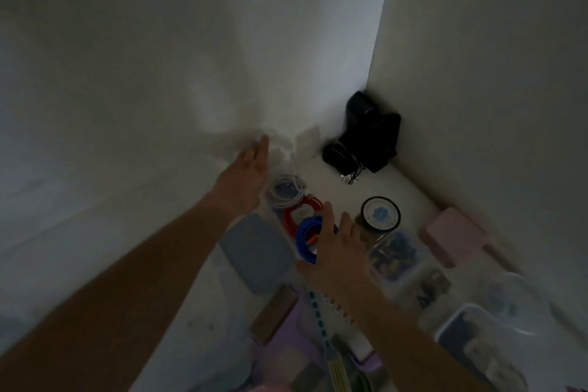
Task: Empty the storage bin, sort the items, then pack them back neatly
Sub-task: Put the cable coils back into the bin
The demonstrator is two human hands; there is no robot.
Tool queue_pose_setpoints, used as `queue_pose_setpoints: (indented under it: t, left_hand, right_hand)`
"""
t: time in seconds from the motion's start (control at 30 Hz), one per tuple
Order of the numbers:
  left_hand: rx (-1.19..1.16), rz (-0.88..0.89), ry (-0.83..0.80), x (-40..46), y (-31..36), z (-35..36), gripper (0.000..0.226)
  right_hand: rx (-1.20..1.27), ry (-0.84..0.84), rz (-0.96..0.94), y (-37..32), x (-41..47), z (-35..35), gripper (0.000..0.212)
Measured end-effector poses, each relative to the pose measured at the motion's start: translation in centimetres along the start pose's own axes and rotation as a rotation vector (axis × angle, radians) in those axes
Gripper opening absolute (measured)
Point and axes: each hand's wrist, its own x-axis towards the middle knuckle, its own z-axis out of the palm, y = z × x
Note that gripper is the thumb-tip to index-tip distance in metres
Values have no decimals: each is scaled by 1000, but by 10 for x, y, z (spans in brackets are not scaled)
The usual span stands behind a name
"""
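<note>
A blue coiled cable [307,237] lies mid-surface, just near of red [302,212] and white coils [285,191] (all blurred), the right hand [339,248] spread loosely over it, the left hand [251,165] flat-fingered, holding nothing, farther left, beside a grey case [257,253].

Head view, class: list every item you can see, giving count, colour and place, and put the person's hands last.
White cable coil: one, white, farthest of three coils.
Red cable coil: one, red-orange, between the other coils.
Blue cable coil: one, blue, under the right hand's fingers.
Grey case: one, grey, left of the coils.
Jar: one, clear with pale lid, right of the coils.
Pink box: one, pink, by the right wall.
Black devices: a cluster, black, in the corner.
Left hand: open, beside the white coil.
Right hand: open, over the blue coil.
</note>
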Motion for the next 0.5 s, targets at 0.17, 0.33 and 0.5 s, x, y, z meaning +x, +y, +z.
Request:
queue_pose_setpoints:
  t: [0.17,0.33,0.5]
  left_hand:
    - [13,403,-97,48,-20,12,159]
    - [304,631,-181,70,-30,25,132]
    - [463,714,-196,74,-31,40,111]
  right_hand:
    - [-22,-66,11,6,17,20,126]
    - [-61,-40,45,5,22,30,133]
    - [6,-13,53,6,23,37,134]
